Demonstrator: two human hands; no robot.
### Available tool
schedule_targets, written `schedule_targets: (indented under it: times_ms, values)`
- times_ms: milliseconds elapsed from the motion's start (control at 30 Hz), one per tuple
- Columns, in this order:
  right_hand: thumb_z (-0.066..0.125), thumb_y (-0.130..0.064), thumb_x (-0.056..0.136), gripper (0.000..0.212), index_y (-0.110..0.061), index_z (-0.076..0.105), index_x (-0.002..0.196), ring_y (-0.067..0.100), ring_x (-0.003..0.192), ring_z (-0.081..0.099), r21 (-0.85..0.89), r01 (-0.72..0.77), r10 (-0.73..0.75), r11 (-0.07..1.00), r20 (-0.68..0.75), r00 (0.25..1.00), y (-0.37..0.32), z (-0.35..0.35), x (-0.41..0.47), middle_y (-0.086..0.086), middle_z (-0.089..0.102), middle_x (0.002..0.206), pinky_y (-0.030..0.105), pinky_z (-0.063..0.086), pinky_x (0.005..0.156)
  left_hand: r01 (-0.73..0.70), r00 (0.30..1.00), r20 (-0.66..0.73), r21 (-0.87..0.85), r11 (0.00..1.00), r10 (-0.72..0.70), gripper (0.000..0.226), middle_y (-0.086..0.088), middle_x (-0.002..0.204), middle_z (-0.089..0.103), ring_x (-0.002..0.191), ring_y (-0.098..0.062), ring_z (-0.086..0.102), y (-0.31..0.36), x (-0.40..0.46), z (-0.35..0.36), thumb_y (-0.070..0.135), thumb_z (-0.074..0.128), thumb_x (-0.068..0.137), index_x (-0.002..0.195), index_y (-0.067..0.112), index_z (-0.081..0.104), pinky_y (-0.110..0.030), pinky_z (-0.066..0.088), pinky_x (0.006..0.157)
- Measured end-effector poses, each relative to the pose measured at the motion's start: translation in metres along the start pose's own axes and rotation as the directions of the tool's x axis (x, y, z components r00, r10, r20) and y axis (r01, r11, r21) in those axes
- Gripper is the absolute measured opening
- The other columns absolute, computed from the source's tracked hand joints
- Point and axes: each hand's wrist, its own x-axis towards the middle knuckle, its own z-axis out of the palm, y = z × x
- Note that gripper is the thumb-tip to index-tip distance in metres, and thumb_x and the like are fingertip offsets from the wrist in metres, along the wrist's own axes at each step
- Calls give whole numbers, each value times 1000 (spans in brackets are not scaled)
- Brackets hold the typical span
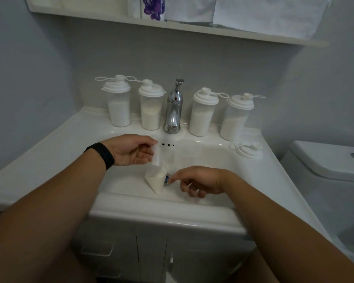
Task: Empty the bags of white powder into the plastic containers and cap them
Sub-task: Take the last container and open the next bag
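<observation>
- while my left hand [134, 149] pinches the bag [155, 176] top, keep it upright.
- right hand [198, 181], fingers loosely curled, touches its corner: tear slowly over the sink [131, 203].

Two bare forearms reach in from the bottom edge of the head view, with no sleeves showing anywhere along them. The left wrist carries a plain black, smooth, matte wristband [101, 155], wide and snug, wrapping fully round the wrist; it may be a fitness tracker, though no screen or markings can be made out in the dim light. The left hand [134, 150] wears no rings or gloves that show. The right hand [200, 181] and its wrist are likewise bare, without band or jewellery visible.
</observation>
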Motion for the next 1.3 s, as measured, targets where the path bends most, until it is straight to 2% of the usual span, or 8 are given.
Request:
schedule_targets:
  times_ms: [167,333,433,567,700,933,1133,1300]
  values:
    - [49,-45,103,31,-18,58,91,12,52,32,249,257,-253,934,-51,966,-21,17,-6,-2,38,65,22,19,43,-92,985,155,72,993,80,37,-6,64,67,55,-14,71,-2,-1,4,38,93,57,68,11,71,-21,55,45]
    - [56,-45,102,31,-17,63,91,11,49,39,6,436,-425,900,-202,882,-33,41,-2,-6,42,63,23,27,44,-173,949,294,178,969,116,57,-6,63,61,53,-11,63,-8,1,18,58,99,46,69,15,70,-18,52,46]
    - [60,-37,102,26,-15,67,90,13,49,41,-38,460,-456,887,-228,861,-32,41,-2,2,43,67,24,29,43,-191,940,317,190,963,124,58,-3,59,58,52,-10,61,-7,-1,21,62,98,45,66,16,71,-17,51,45]
    - [57,-23,104,30,-25,69,77,16,54,39,46,489,-468,871,-222,856,-32,36,-6,3,43,67,25,25,46,-196,940,310,155,968,140,55,-1,54,51,50,-10,59,-7,0,19,61,98,46,66,18,70,-18,49,45]
    - [56,-20,102,19,-9,59,87,14,53,40,84,497,-469,863,-228,853,-31,33,-5,2,47,64,25,24,47,-218,939,295,112,969,177,54,-1,51,50,50,-12,61,-6,-1,14,59,100,42,61,20,69,-19,49,45]
    - [54,-12,101,22,-10,58,79,17,52,39,145,507,-467,849,-240,851,-29,27,-7,9,47,63,23,24,47,-229,933,310,116,966,184,54,-3,48,52,51,-15,63,-6,-4,11,54,102,42,61,16,69,-21,49,44]
    - [60,-22,88,19,-3,64,91,19,58,54,147,506,-480,850,-183,858,-29,25,-10,12,58,74,26,37,44,-235,939,289,133,963,189,55,-5,52,51,55,-18,65,-5,0,14,50,102,39,62,15,66,-22,49,44]
    - [63,-10,98,8,-5,62,92,18,64,61,124,463,-445,878,-148,883,-28,25,-10,6,59,75,24,47,47,-222,956,237,199,955,173,60,-3,54,52,54,-16,62,-4,1,16,58,100,35,62,17,66,-20,43,43]
